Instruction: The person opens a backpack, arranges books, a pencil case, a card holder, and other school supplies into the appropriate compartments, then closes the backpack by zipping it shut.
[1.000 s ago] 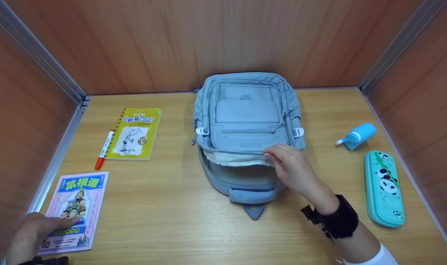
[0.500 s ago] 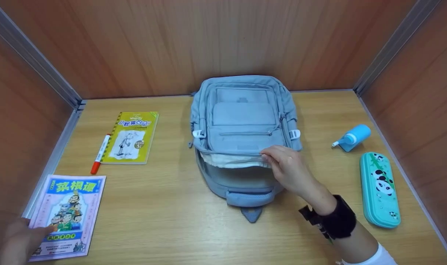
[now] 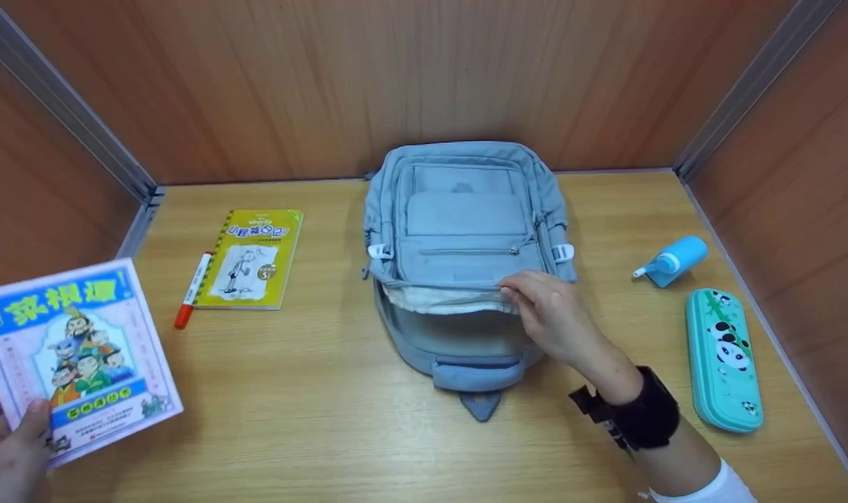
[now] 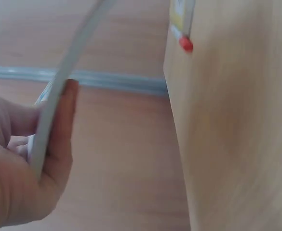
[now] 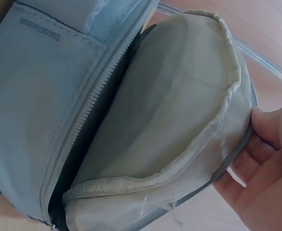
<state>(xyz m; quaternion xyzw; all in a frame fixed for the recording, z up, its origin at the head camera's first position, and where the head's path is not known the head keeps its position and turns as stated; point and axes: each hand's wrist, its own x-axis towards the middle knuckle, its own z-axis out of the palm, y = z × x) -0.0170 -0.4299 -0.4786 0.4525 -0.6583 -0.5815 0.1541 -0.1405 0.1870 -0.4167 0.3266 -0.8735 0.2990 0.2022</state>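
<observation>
My left hand (image 3: 15,443) holds a pink and blue comic-style book (image 3: 82,363) by its lower left corner, thumb on the cover and fingers behind. The book is raised off the table and tilted; in the left wrist view its edge (image 4: 59,86) runs between thumb and fingers. A light blue backpack (image 3: 466,216) lies in the middle with its main compartment unzipped. Pinched in my right hand (image 3: 557,314) is the edge of the backpack's front flap, lifted to bare the pale lining (image 5: 169,101). The bottom of the compartment is hidden.
A yellow book (image 3: 253,262) lies at the back left, with a red-capped white marker (image 3: 193,290) along its left side. On the right are a blue bottle (image 3: 675,260) with a thin nozzle and a turquoise panda pencil case (image 3: 724,360). Wooden walls (image 3: 424,84) enclose the table.
The left hand has lifted the pink and blue book off the table and turned it up toward the camera. The right hand stays on the flap, which holds its position.
</observation>
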